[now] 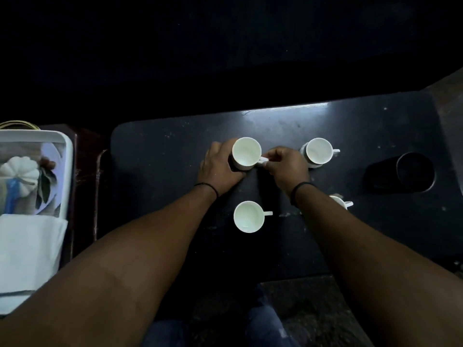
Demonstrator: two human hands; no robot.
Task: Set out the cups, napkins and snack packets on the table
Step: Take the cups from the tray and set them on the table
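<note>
— So, where is the held cup (246, 153) on the worktop (160, 151)?

— Toward the far middle of the dark worktop. The left hand (218, 167) wraps its side, and the right hand (285, 164) pinches its handle.

— And the other cups, taken from that one?

— A second cup (318, 152) stands just right of it, handle pointing right. A third cup (249, 216) stands nearer the person, apart from it. A fourth cup (338, 202) sits near-right, mostly hidden by the right forearm.

— Room to move?

— Bare worktop lies left of the held cup up to the rounded left edge, and beyond it to the far edge. A dark tumbler (414, 172) stands far right. A white tray (67, 156) with folded napkins (30, 249) sits past the left edge.
</note>
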